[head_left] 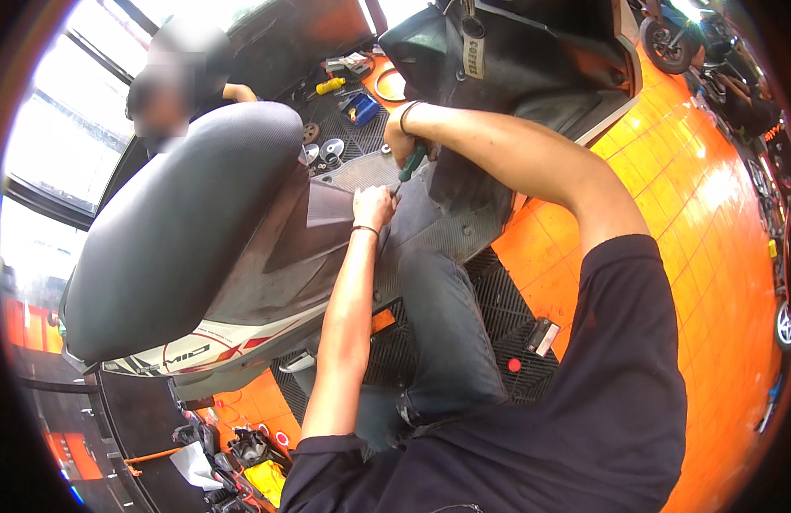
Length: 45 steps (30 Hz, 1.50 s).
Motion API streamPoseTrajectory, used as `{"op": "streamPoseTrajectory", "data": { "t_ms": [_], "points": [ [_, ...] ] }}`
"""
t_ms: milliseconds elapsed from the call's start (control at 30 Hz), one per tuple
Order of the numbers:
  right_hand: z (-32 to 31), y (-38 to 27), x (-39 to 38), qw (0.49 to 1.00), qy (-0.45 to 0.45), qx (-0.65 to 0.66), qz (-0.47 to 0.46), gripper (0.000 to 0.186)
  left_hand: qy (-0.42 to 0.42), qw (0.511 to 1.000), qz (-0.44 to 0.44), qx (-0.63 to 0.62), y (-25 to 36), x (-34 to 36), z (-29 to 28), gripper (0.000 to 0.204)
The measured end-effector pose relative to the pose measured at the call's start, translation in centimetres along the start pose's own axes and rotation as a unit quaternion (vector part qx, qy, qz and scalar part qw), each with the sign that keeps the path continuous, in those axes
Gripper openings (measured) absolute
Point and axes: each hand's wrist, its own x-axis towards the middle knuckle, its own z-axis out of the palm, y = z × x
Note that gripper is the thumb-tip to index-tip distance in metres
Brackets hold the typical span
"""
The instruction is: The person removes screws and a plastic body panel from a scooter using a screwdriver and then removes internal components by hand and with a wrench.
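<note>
My right hand (401,137) is wrapped round the green handle of a screwdriver (412,162), pointed down at the scooter's grey floorboard (430,221). Close to the screwdriver's tip is my left hand (374,208), its fingers curled in at the base of the seat. What those fingers pinch, if anything, is too small to tell. The scooter's large black seat (190,231) lies to the left of both hands. Beyond my right forearm rises the scooter's dark front panel (524,68).
Past the floorboard, a yellow bottle (330,85), a blue box (360,109) and loose round parts lie on black matting. Another person (177,77) is behind the seat. Near my knee, a small box (543,336) and a red cap (514,365) rest on the mat.
</note>
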Motion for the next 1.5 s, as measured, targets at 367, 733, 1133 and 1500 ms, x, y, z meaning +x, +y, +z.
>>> {"op": "streamPoseTrajectory", "data": {
  "t_ms": [367, 733, 1133, 1500],
  "points": [
    [0.7, 2.4, 8.6, 0.961, 0.166, -0.215, -0.049, 0.044, -0.091, 0.983, -0.058, 0.147, 0.6, 2.8, 2.6, 0.028],
    [-2.2, 1.6, -2.4, 0.958, 0.205, -0.200, 0.017, 0.027, -0.167, 0.953, 0.050, 0.246, -1.5, 1.9, 4.6, 0.032],
    [-3.7, 4.0, -0.8, 0.950, 0.294, -0.108, 0.011, 0.035, -0.029, 0.999, -0.007, -0.044, 4.7, 1.0, 5.3, 0.031],
    [-1.4, 1.9, -1.9, 0.955, 0.292, -0.029, -0.040, 0.031, 0.120, 0.860, -0.134, -0.478, 5.3, -8.2, -0.3, 0.030]
  ]
}}
